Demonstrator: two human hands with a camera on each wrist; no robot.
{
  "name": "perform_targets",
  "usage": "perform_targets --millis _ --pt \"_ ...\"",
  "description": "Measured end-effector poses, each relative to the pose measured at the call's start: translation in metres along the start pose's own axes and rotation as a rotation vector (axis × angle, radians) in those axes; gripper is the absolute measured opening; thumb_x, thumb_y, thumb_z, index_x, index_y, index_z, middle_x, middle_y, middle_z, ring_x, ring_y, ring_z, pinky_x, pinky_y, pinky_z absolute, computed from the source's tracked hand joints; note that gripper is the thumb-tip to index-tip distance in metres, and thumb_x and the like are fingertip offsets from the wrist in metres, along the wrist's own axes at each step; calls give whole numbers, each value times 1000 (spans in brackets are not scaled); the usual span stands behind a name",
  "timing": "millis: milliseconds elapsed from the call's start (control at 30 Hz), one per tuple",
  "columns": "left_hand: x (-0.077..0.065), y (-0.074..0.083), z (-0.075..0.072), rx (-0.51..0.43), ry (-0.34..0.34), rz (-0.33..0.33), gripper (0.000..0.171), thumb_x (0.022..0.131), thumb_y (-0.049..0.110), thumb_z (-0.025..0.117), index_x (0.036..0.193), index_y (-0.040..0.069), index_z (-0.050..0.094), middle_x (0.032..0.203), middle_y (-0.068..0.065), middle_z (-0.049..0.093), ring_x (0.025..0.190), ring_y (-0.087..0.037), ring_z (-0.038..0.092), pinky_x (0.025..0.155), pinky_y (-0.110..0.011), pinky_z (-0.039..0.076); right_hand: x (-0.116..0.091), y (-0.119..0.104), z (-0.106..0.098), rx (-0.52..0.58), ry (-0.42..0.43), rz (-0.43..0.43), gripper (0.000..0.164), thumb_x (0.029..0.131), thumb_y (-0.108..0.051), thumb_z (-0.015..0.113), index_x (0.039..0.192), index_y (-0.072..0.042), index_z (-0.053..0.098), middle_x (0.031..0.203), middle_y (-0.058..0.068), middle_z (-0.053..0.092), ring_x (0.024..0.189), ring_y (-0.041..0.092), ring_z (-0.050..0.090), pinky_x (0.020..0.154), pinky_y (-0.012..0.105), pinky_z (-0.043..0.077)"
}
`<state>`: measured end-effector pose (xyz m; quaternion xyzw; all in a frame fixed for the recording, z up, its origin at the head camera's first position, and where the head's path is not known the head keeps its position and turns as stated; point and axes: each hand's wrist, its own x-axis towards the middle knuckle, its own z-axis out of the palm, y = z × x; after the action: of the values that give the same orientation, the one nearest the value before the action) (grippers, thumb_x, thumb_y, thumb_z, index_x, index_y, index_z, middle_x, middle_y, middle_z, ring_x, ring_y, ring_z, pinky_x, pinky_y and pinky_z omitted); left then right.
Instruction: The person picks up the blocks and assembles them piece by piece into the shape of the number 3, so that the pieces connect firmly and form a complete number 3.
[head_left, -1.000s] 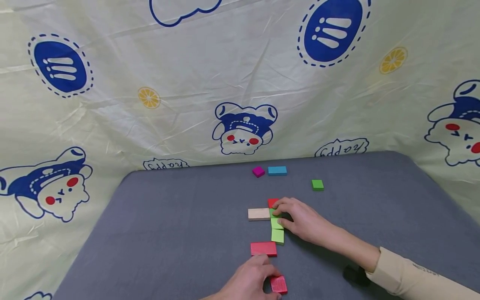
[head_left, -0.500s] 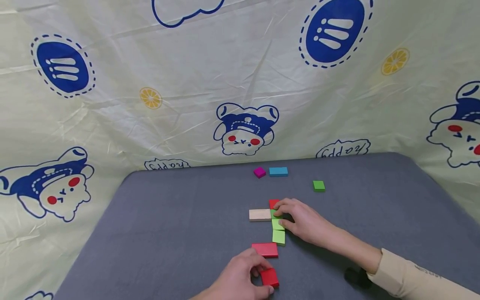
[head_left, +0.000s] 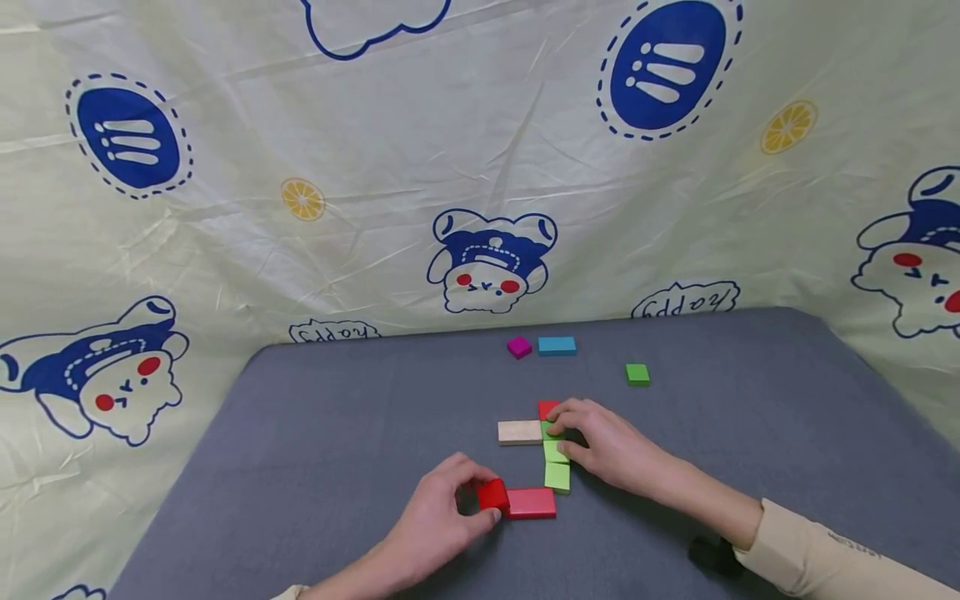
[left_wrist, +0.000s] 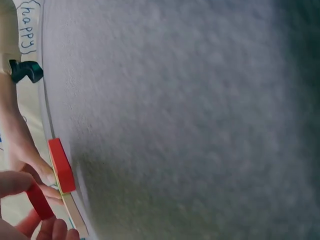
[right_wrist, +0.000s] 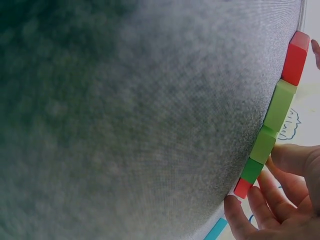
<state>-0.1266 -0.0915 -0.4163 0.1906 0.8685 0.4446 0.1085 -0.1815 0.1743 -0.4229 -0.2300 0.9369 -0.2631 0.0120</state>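
Note:
My left hand (head_left: 438,512) pinches a red square block (head_left: 492,495) between thumb and fingers, its thumb below and fingers above. That block is right at the left end of a red rectangular block (head_left: 532,503) on the table. In the left wrist view the held block (left_wrist: 39,202) stands edge-on between the fingertips. My right hand (head_left: 611,443) rests its fingertips along a column of blocks: a red one (head_left: 547,409), a green one (head_left: 547,429) and two light green ones (head_left: 557,477). In the right wrist view its thumb touches the nearer green blocks (right_wrist: 263,145).
A plain wooden block (head_left: 519,432) adjoins the column's left side. Farther back lie a magenta block (head_left: 519,347), a blue rectangular block (head_left: 557,346) and a green square block (head_left: 637,374). The grey table (head_left: 337,433) meets a printed curtain (head_left: 360,250) behind.
My left hand has carried the red square block from in front of the red rectangular block, leftward and away, to that block's left end. My right hand has stayed in place.

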Motion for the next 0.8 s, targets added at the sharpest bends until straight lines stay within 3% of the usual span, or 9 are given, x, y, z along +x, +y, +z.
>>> perform_targets --millis 233,633,800 --pt "6 -13 -6 100 85 17 25 84 17 76 108 16 71 95 12 57 87 -13 56 75 -28 50 -1 0 0 2 -4 4 18 88 -10 74 106 -12 73 120 -2 60 116 24 54 97 47 45" --pt "13 -21 -3 270 86 87 20 80 15 80 98 14 73 89 12 57 85 -11 51 74 -27 47 -1 0 -1 -2 3 -3 18 88 -10 74 106 -13 73 119 -3 60 116 23 54 96 47 45" --pt "14 -21 0 306 74 87 23 79 18 81 100 14 74 90 12 57 85 -10 50 72 -27 47 -2 -1 -1 1 3 -5 18 88 -10 74 106 -12 73 120 -3 60 117 24 54 97 47 45"
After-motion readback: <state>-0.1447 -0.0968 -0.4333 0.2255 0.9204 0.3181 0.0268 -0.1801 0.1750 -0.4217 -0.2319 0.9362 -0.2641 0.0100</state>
